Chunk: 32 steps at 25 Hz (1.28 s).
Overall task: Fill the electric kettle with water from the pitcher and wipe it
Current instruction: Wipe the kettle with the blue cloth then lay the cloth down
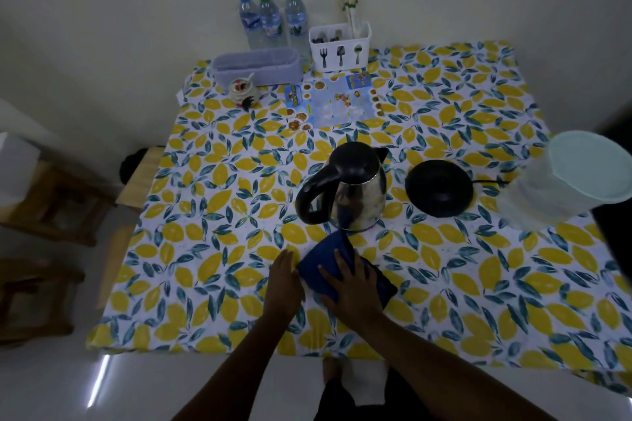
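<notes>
A steel electric kettle (355, 193) with a black lid and handle stands mid-table, lid closed, handle to the left. Its round black base (439, 188) lies to its right with a cord running right. A clear pitcher (567, 178) with a pale lid stands at the right edge. A folded blue cloth (326, 261) lies in front of the kettle. My right hand (352, 287) rests flat on top of the cloth, fingers spread. My left hand (284, 282) lies flat on the table touching the cloth's left edge.
The table wears a lemon-print cover (219, 215). At the back stand three water bottles (272, 22), a white cutlery holder (340, 46), a grey basket (258, 65), a small jar (241, 89) and a printed leaflet (337, 101). Wooden stools (51, 202) sit to the left.
</notes>
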Tool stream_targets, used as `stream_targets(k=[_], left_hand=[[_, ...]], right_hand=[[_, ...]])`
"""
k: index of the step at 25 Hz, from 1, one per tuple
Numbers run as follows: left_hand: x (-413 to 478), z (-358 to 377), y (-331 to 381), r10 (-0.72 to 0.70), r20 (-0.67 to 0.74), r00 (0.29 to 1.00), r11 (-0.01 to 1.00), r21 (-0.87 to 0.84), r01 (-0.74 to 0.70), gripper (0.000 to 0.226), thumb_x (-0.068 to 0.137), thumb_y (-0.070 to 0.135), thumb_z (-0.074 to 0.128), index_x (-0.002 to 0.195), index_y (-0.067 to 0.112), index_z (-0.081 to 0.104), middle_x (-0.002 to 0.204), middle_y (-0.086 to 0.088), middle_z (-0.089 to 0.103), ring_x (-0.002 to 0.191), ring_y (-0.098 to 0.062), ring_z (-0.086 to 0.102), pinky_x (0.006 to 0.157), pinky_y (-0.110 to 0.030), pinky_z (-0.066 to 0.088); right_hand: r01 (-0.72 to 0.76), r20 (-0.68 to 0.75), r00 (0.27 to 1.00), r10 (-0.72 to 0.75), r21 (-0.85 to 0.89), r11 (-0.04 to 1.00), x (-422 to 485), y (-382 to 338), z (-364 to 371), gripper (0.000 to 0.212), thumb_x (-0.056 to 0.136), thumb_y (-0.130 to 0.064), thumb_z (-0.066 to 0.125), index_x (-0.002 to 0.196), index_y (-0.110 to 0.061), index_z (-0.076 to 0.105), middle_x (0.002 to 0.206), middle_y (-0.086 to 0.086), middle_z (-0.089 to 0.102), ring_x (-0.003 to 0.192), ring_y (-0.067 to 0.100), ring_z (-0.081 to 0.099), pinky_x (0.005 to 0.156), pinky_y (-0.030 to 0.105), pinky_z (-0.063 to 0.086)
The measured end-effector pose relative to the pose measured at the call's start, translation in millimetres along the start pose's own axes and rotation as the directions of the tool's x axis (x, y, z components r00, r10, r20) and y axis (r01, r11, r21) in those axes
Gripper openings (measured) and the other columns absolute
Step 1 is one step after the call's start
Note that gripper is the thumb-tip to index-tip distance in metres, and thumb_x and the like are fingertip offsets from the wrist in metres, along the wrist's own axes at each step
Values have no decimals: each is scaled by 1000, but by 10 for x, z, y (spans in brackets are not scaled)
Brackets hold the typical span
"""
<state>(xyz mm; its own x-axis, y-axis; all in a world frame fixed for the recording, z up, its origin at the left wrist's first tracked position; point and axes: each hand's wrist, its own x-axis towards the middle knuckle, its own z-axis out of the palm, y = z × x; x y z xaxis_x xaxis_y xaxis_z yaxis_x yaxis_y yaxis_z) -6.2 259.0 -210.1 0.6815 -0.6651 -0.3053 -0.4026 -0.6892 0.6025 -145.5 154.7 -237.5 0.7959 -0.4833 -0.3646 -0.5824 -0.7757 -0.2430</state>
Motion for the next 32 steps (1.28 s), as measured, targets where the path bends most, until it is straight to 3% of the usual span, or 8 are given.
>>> stream_targets(k=[7,10,13,20,23,26,28,32], left_hand=[[-207,9,-107,120,39,992,989,87,-123,46,103,23,28,145,7,35,156,-15,28,146,-30,23,118,-39,23],[-284,165,-44,201,97,975,965,153,-214,44,102,18,32,146,9,33,157,-12,26,147,-27,20,121,-37,20],[-317,348,120,273,182,945,930,200,-307,47,102,18,35,148,12,28,160,-8,22,149,-23,15,121,-35,17],[-261,800,831,414,353,839,850,180,-495,54,102,25,40,151,15,19,162,-4,13,150,-21,8,123,-34,12],[-237,1048,1107,450,386,805,803,220,-555,55,103,30,38,152,17,16,163,-2,11,150,-20,5,123,-35,10],[-235,1244,1291,463,423,779,779,225,-585,56,102,33,38,152,17,17,163,-1,11,150,-19,6,123,-35,12],[-247,1357,1367,452,430,782,774,246,-583,57,102,35,37,152,17,16,163,-1,10,151,-19,5,123,-35,12],[-299,1458,1428,438,427,791,766,283,-577,57,102,35,36,152,15,16,163,-3,10,151,-20,4,122,-34,11]], right_hand=[[23,17,1000,-22,-54,998,-267,243,-46,57,90,-53,44,144,-45,27,159,1,23,139,43,30,102,62,35],[-95,-23,995,94,-50,994,-521,611,-49,54,90,-46,50,142,-43,35,154,1,36,128,42,45,93,57,45],[-272,-47,962,270,-25,962,-644,952,-160,51,96,-43,43,145,-39,30,156,1,30,130,40,37,97,52,42],[-527,-372,744,555,184,830,-1251,1614,-395,41,84,-24,66,124,-18,63,131,17,60,93,45,58,72,54,53],[-608,-299,690,659,255,752,-1507,1960,-412,50,91,-41,48,138,-24,48,149,14,43,117,48,48,89,60,46],[-645,-165,732,661,147,750,-1604,2178,-172,79,85,-72,12,151,-30,3,161,7,-3,146,42,5,112,60,16],[-617,-168,758,630,130,776,-1627,2228,-69,89,78,-78,0,150,-27,1,161,10,0,146,41,2,113,63,13],[-602,-143,769,623,168,781,-1633,2243,-82,84,83,-73,13,150,-23,21,158,12,23,144,43,16,109,65,22]])
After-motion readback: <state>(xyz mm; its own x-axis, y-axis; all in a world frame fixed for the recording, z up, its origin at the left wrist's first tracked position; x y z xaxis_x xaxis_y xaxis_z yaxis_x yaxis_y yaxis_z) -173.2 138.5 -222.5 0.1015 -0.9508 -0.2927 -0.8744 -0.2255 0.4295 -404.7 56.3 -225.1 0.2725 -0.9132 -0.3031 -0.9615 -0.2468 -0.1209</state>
